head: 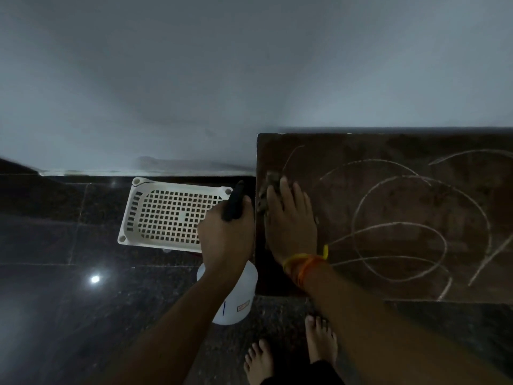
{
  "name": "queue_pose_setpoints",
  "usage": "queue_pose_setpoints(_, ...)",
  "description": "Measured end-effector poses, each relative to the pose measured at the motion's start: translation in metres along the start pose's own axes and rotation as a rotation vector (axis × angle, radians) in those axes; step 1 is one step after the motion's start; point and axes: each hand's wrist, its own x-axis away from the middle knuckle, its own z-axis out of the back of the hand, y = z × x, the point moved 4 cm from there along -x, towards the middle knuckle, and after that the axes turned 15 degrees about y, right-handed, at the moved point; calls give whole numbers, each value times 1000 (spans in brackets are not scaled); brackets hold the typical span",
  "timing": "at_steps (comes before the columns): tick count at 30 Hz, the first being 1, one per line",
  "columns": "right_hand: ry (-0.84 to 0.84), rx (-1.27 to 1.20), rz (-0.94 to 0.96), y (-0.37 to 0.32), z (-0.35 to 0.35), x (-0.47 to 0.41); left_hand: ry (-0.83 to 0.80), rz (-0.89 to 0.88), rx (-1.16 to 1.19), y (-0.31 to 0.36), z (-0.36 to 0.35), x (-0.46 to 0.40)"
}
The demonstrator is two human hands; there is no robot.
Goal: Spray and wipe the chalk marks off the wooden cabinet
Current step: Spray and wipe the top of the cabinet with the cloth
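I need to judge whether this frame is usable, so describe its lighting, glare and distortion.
Head view: dim and bluish overall; one bright glare spot on the polished dark floor; wide-angle bending curves the floor line; the wall is featureless haze; chalk marks on the cabinet read clearly, while the cloth under the right hand looks smeared.

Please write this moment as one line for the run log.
left hand: holds spray bottle | right hand: presses cloth on cabinet | chalk marks: mostly remain
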Motion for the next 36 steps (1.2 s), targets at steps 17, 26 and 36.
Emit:
queue_pose_setpoints(17,35,-37,-79,14,-30,-97,-15,12,-25,20,-12,-22)
queue_pose_setpoints(26,34,-74,165,19,-35,-109,-18,32,-36,25,-22,-23)
queue_pose_setpoints(36,-41,-29,-29,40,-22,-93,-8,45,-19,26,-17,-19)
